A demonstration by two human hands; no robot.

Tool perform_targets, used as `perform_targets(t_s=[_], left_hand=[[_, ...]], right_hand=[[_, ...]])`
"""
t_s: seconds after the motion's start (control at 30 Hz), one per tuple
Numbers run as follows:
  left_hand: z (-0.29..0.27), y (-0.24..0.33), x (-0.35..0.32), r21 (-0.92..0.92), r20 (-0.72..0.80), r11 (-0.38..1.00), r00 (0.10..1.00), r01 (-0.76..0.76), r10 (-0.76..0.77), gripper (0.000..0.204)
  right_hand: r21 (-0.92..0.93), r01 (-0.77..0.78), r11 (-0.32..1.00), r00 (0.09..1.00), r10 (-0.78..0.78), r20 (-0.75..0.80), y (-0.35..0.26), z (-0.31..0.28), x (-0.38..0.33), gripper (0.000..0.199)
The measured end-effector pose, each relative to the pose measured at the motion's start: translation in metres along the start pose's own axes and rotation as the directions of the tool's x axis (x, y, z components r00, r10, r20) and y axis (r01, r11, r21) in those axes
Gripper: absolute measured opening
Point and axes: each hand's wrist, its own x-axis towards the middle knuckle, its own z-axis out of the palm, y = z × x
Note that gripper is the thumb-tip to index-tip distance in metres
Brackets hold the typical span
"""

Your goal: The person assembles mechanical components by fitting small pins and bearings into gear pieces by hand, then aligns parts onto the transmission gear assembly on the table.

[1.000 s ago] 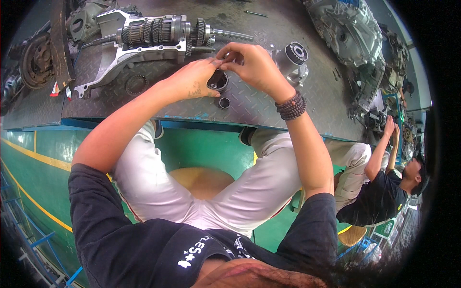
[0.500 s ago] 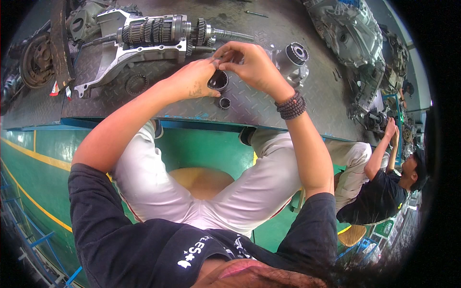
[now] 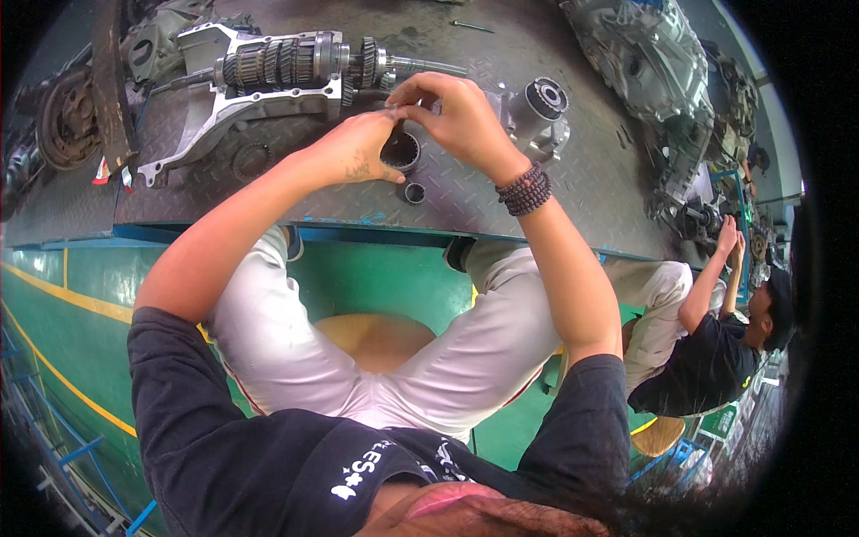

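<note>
A dark, hollow metal ring [image 3: 407, 152] stands on the bench between my hands. My left hand [image 3: 367, 148] curves around its left side, thumb at the near edge and fingers at the far side. Above the ring, my right hand [image 3: 456, 116] has thumb and fingers pinched together against my left fingertips; anything between them is too small or hidden to name. A smaller dark ring [image 3: 414, 192] lies just on the near side. Beyond my hands is a gear shaft assembly [image 3: 286, 64] in an open silver gearbox housing [image 3: 199, 134].
A toothed ring [image 3: 252, 161] lies left of my forearm. To the right sits a silver housing with a round bearing end [image 3: 546, 98]. A large gearbox casing [image 3: 644, 67] stands farther right, near a co-worker [image 3: 698, 349]. A thin metal rod [image 3: 472, 27] lies at the back.
My right hand and wrist have shifted slightly left, still pinched at my left fingertips. The view has moved a little; the rings stay in place on the bench.
</note>
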Motion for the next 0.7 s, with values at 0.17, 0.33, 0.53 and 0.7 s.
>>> perform_targets(t_s=[0.17, 0.33, 0.53, 0.7], left_hand=[[-0.002, 0.000, 0.001, -0.040, 0.051, 0.999, 0.999, 0.011, -0.009, 0.078], [-0.005, -0.001, 0.004, -0.018, 0.131, 0.995, 0.987, 0.101, -0.098, 0.076], [0.000, -0.008, 0.003, -0.063, 0.092, 0.996, 0.994, 0.059, -0.053, 0.073], [-0.003, -0.007, 0.002, -0.070, 0.106, 0.994, 0.991, 0.084, -0.076, 0.073]], right_hand=[[0.103, -0.103, 0.989, 0.990, 0.092, 0.104, -0.001, -0.002, -0.002, 0.019], [0.068, -0.051, 0.996, 0.997, 0.046, 0.069, 0.000, 0.003, 0.001, 0.020], [0.087, -0.110, 0.990, 0.988, 0.099, 0.114, 0.001, 0.002, 0.001, 0.020], [0.044, -0.085, 0.995, 0.993, 0.081, 0.086, 0.001, 0.004, 0.004, 0.021]])
